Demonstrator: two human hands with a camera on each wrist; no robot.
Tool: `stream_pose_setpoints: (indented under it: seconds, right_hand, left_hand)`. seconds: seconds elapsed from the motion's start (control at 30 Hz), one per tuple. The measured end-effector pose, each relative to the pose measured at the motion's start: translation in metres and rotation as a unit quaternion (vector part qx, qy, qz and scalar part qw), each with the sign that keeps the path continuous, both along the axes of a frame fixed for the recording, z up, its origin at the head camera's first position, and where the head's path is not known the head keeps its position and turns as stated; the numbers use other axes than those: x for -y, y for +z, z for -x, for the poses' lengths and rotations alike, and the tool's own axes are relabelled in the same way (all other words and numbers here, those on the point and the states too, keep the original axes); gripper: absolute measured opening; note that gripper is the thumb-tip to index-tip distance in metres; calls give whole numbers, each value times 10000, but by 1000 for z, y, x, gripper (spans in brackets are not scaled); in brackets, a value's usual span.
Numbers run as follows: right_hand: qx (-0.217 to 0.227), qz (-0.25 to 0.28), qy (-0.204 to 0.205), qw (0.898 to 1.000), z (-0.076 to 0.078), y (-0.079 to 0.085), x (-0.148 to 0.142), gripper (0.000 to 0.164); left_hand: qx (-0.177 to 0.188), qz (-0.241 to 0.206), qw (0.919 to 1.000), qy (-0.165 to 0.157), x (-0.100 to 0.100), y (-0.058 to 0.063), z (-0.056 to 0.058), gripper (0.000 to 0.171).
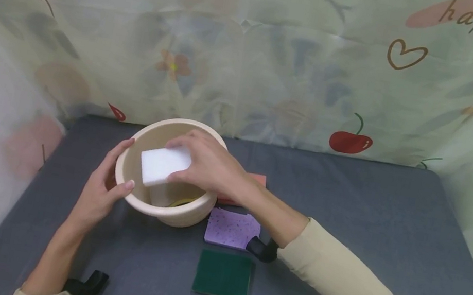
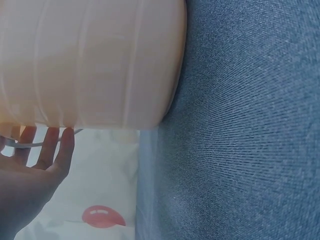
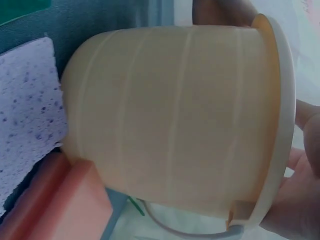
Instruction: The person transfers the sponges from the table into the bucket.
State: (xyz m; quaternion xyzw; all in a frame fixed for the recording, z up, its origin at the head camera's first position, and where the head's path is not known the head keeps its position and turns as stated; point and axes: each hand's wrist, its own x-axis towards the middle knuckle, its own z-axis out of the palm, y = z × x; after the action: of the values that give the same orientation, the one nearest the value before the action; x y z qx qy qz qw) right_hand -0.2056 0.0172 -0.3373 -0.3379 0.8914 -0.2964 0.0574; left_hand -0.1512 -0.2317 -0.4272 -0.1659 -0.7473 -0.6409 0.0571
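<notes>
A cream plastic bucket [image 1: 184, 218] stands on the grey cloth, its mouth tilted toward the viewer. My left hand [image 1: 101, 188] holds its left side, thumb over the rim; in the left wrist view, fingertips [image 2: 66, 137] touch the outer wall. Above the bucket's mouth, my right hand [image 1: 210, 161] pinches a white block-shaped sponge [image 1: 163, 164] between thumb and fingers. Inside the bucket, a yellow-edged thing [image 1: 184, 202] shows in part, the rest hidden by the wall. In the right wrist view the bucket's rim hides part of the right hand [image 3: 295, 200].
Right of the bucket lie a purple speckled sponge [image 1: 229, 229], a dark green scouring pad [image 1: 223, 276] nearer the front, and a salmon-pink sponge [image 3: 75, 205] partly behind the right forearm. Patterned curtains [image 1: 276, 81] enclose the table [image 1: 371, 212] at back and sides.
</notes>
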Motion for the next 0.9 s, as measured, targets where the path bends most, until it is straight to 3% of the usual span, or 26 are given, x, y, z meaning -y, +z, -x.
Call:
stream_pose_setpoints:
  seconds: [0.2, 0.9]
  right_hand:
    - [89, -351, 234, 9991, 5, 1, 10, 54]
    - [760, -1081, 311, 9907, 15, -3, 24, 50]
  left_hand:
    - [19, 62, 10000, 39, -1, 1, 0, 77]
    - [-25, -19, 10000, -25, -1, 1, -1, 77]
